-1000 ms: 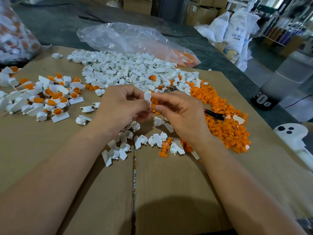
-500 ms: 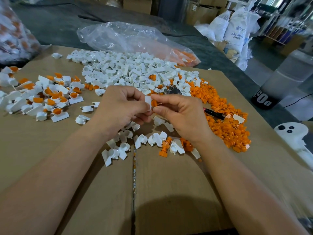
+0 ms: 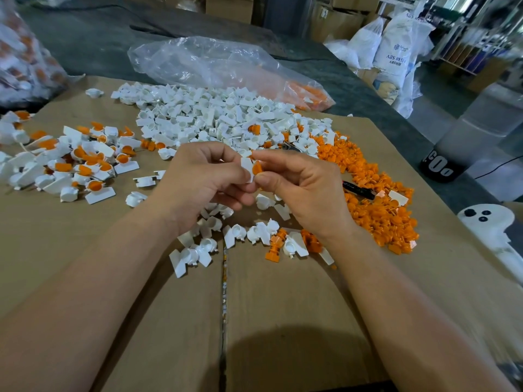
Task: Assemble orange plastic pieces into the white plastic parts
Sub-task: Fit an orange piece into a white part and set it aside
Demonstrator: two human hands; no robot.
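Observation:
My left hand (image 3: 203, 176) pinches a small white plastic part (image 3: 246, 167) above the middle of the cardboard. My right hand (image 3: 305, 188) pinches an orange plastic piece (image 3: 257, 167) and holds it against that white part. A big heap of loose white parts (image 3: 209, 117) lies behind the hands. Loose orange pieces (image 3: 379, 210) are heaped to the right. Assembled white-and-orange parts (image 3: 73, 162) lie in a pile at the left. Several more white parts (image 3: 198, 250) and an orange piece (image 3: 274, 244) lie just below the hands.
The cardboard sheet (image 3: 283, 321) covers the table, with a seam down its middle. A clear plastic bag (image 3: 215, 66) lies behind the white heap. A black and red pen (image 3: 358, 190) rests by the orange heap. A white ghost-shaped object (image 3: 489, 222) sits at the right edge.
Both hands have stayed together over the middle; the orange piece has been brought up against the white part and sits a little more squarely on it.

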